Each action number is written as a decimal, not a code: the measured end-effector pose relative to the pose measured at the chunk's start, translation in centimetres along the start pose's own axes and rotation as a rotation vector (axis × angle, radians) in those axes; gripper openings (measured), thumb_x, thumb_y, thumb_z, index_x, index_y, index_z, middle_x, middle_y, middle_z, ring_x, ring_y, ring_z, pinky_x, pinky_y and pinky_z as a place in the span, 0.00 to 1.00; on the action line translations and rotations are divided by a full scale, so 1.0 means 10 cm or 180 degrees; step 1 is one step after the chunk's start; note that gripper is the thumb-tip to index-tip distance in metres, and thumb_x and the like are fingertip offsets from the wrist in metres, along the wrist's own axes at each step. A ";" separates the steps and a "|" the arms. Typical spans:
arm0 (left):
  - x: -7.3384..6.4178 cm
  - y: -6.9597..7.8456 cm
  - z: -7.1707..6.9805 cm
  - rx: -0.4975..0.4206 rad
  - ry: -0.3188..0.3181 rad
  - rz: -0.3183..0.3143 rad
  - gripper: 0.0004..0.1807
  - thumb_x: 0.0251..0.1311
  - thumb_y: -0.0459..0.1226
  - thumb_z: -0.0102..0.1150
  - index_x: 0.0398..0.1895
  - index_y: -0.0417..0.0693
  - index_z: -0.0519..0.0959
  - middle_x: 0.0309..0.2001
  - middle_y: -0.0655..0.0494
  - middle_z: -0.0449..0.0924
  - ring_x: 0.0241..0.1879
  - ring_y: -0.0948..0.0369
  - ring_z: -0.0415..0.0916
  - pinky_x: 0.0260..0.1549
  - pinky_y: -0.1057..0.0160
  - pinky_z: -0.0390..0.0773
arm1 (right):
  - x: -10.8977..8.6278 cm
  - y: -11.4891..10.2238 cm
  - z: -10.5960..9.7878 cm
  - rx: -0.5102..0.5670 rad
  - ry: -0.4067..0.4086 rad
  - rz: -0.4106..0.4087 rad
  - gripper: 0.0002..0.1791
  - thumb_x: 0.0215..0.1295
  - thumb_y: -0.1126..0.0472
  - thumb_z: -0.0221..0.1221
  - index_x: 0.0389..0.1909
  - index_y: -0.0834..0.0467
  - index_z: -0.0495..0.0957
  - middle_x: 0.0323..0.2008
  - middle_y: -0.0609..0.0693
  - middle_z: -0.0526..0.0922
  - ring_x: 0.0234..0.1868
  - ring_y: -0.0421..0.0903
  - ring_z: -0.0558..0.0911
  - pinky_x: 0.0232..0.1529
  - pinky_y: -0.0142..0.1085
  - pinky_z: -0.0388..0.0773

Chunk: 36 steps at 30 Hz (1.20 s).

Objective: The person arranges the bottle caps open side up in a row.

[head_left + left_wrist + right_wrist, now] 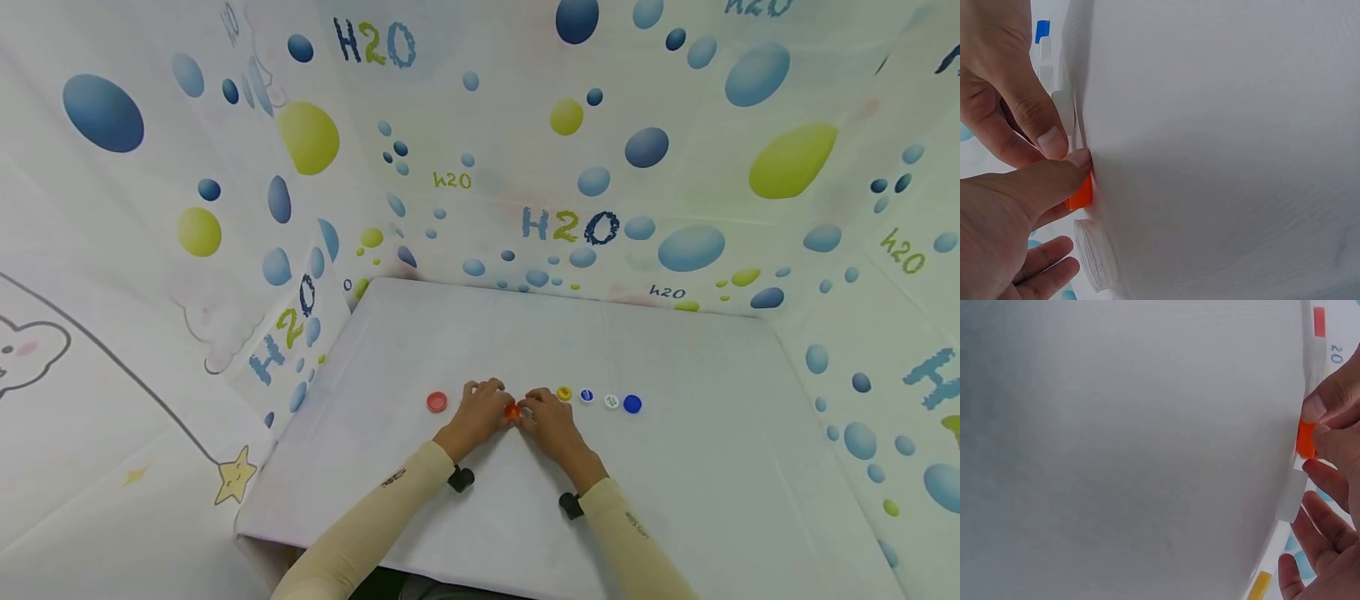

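Observation:
A small orange cap (512, 412) stands on the white table between both hands. My left hand (483, 411) pinches it from the left, and the thumb covers part of the orange side (1080, 195) in the left wrist view. From the right, my right hand (550, 423) pinches the same cap, with its thumb and index finger close against the left fingertips. Beside the left hand's lower fingers sits a clear ribbed cap (1095, 255). A white cap (1292, 495) lies by the right hand's curled fingers in the right wrist view.
A red cap (437, 402) lies left of the hands. To the right runs a row: a yellow cap (564, 392), a blue-and-white cap (587, 396), a white cap (612, 402) and a blue cap (632, 404). Printed cloth walls (510, 142) enclose the table (712, 467).

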State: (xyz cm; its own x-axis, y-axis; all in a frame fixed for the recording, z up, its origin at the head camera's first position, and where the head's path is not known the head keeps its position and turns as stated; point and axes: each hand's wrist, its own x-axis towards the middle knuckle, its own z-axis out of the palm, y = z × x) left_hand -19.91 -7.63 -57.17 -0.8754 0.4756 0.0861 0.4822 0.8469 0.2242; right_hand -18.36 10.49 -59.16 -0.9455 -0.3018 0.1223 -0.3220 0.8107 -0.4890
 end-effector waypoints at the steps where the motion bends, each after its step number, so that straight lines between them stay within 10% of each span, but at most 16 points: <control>1: 0.00 0.00 0.00 -0.0011 -0.0021 -0.0001 0.17 0.64 0.47 0.74 0.52 0.51 0.87 0.60 0.47 0.81 0.62 0.49 0.78 0.62 0.42 0.69 | 0.00 0.00 -0.01 0.0005 -0.0008 0.0010 0.17 0.70 0.55 0.70 0.56 0.57 0.86 0.60 0.55 0.80 0.63 0.55 0.80 0.61 0.59 0.75; 36: 0.10 0.21 0.01 -0.0152 -0.0169 0.0304 0.18 0.64 0.46 0.73 0.55 0.54 0.85 0.63 0.49 0.78 0.66 0.51 0.73 0.65 0.42 0.67 | -0.23 0.20 -0.19 -0.0064 0.0008 0.0236 0.20 0.69 0.52 0.70 0.56 0.59 0.84 0.62 0.58 0.80 0.68 0.58 0.76 0.64 0.62 0.70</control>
State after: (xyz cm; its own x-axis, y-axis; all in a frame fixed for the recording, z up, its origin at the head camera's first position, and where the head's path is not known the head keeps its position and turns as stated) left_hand -19.77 -5.31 -56.70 -0.8219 0.5667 0.0582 0.5602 0.7854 0.2635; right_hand -16.94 13.76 -58.83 -0.9669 -0.2391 0.0885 -0.2518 0.8407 -0.4794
